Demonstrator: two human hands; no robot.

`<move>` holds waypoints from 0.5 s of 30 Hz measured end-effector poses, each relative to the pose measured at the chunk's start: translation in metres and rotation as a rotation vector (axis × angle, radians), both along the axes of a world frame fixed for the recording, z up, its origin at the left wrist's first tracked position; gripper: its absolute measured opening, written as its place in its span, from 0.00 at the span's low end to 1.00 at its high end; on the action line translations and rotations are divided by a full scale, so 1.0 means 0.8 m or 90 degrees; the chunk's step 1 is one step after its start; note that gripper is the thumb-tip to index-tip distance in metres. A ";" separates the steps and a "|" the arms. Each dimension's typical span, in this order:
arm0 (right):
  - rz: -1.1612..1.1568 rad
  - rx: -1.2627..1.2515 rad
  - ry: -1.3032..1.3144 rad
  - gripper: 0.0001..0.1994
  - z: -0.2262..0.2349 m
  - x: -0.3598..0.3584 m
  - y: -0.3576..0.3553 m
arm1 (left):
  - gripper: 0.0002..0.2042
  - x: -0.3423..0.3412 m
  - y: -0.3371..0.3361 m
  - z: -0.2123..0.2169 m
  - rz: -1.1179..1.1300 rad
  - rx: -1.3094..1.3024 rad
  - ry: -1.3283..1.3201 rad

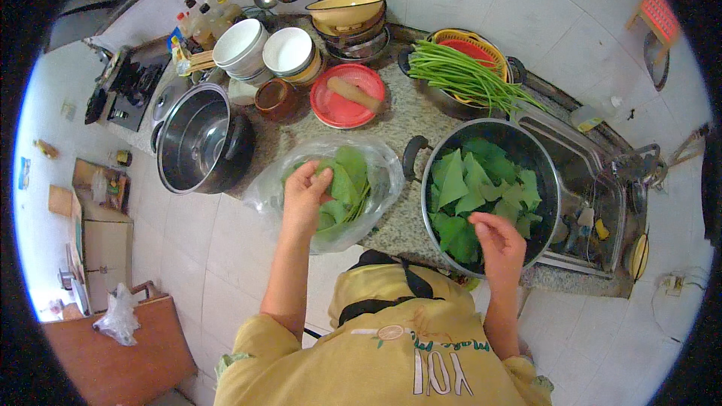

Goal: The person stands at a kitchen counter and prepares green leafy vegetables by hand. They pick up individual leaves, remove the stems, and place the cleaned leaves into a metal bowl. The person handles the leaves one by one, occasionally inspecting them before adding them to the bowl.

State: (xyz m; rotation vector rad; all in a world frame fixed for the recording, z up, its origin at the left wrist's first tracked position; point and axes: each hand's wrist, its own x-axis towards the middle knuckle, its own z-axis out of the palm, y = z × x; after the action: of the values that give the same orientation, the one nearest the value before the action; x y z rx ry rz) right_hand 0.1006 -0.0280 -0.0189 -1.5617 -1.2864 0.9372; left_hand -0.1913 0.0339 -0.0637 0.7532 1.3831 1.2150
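My left hand (304,194) is over a clear plastic bag (383,152) that holds leafy greens with thin stems. Its fingers are curled with the thumb against a green leaf (344,184). To the right, my right hand (499,243) hangs over the near side of a dark two-handled pot (552,210). Its thumb and fingertips are pinched together close to the leaves; anything between them is too small to make out. A heap of loose green leaves (481,184) lies in the pot.
A deep empty-looking pot (197,135) stands at the left. Behind are white bowls (289,50), a brown jar (276,98), a red plate (323,109) with a wooden stick, and long green stalks (466,75) across a basin. A metal sink (602,252) borders the leaf pot.
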 end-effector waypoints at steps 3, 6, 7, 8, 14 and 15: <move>0.107 -0.057 0.155 0.09 0.019 -0.021 0.002 | 0.07 0.043 -0.008 0.034 -0.057 0.020 -0.135; 0.130 -0.055 0.330 0.13 0.041 -0.046 0.002 | 0.12 0.079 -0.022 0.049 -0.165 0.097 0.119; 0.127 -0.039 0.383 0.14 0.047 -0.049 0.003 | 0.13 0.094 -0.031 0.059 -0.219 0.222 0.223; 0.118 -0.034 0.359 0.15 0.048 -0.048 0.004 | 0.14 0.110 -0.039 0.072 -0.263 0.346 0.325; -0.047 -0.050 0.279 0.05 0.038 -0.019 0.004 | 0.15 0.149 -0.050 0.104 -0.392 0.595 0.487; -0.083 -0.044 0.270 0.05 0.043 -0.018 0.003 | 0.14 0.146 -0.050 0.104 -0.405 0.606 0.458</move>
State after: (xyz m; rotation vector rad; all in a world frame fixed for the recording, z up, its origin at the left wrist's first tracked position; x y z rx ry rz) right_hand 0.0864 -0.0258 0.0151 -1.3840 -0.8524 1.1620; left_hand -0.0745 -0.0064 0.0194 2.2694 0.8675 1.0674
